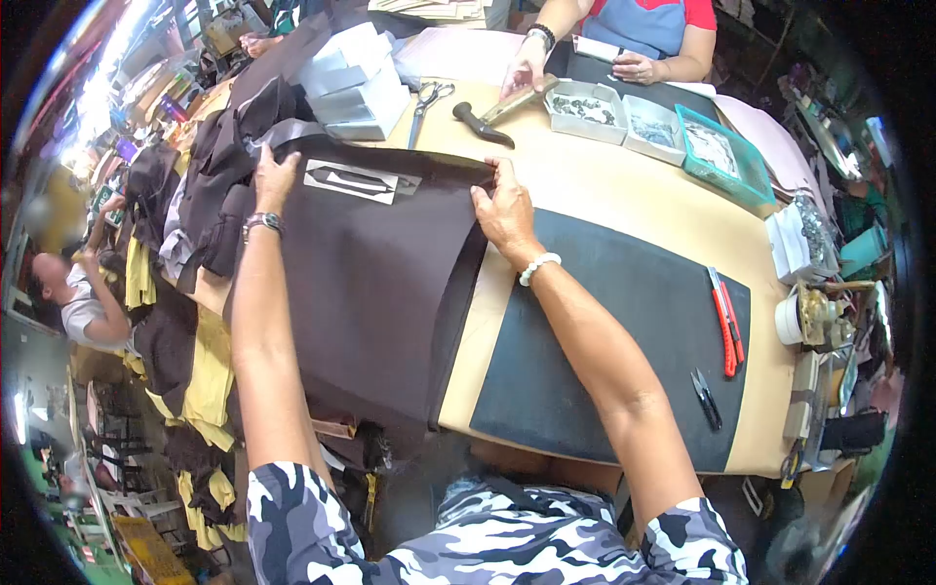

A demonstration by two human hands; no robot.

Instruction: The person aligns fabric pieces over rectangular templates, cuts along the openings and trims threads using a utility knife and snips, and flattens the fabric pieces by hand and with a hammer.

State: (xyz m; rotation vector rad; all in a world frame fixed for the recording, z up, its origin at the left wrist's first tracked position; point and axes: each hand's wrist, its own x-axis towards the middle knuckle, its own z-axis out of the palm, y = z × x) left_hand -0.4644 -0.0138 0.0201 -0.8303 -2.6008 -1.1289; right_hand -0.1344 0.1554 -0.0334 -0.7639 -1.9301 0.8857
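A dark brown sheet of cloth or leather (370,283) lies across the left part of the table and hangs over its near edge. My left hand (276,183) grips it near its far left corner, thumb and fingers closed at the edge. At the far right corner, my right hand (505,210) pinches the same sheet between thumb and fingers. On the sheet, between my hands, rests a white card with a dark pointed shape (351,181). Fingertips under the sheet are hidden.
Beyond the sheet lie scissors (426,109) and a hammer (483,127). A black mat (604,341) holds red cutters (726,322) and thread snips (706,400). Boxes of small parts (585,109) stand near a co-worker (643,39). Dark and yellow cloth (210,370) piles up at left.
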